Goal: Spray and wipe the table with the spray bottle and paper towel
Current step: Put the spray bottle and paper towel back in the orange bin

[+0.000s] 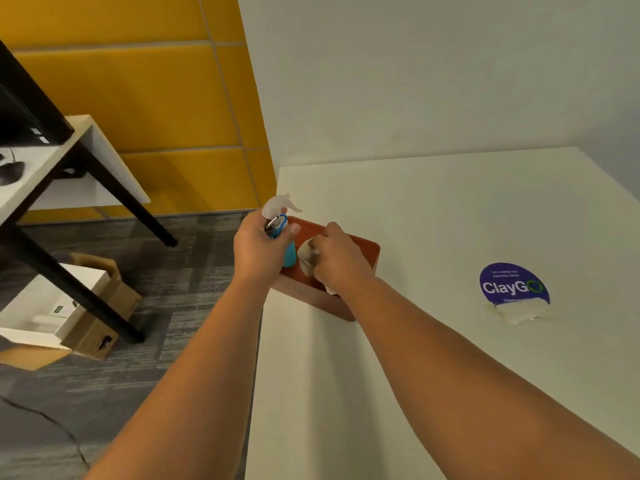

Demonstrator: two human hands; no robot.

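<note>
Far left, off-task: a second desk (86,140) with black legs, and a cardboard box (100,306) on the carpet under it.

Left hand (258,249): fingers wrapped around the neck of the spray bottle (282,230). White trigger head on top, blue body below, a blue carabiner clipped at the neck. The bottle stands in or just over the orange tray (363,249) at the table's left edge; can't tell whether its base touches the tray floor. Long axis near upright, nozzle pointing right and away, over the tabletop.

Right hand (341,258): fingers curled on a crumpled paper towel (306,256), also in the tray, just right of the bottle.

White table (450,220) runs to the right; the purple "ClayGo" sticker (512,284) sits well apart from the tray, lower edge looks peeled.

Judgement: pickup step, nothing sprayed yet. To do it well, lift both straight up to clear the tray wall, move a finger onto the trigger, tip the nozzle down at the tabletop before squeezing, keep the towel bunched and out of the spray path. Risk: tray shifting off the edge.
</note>
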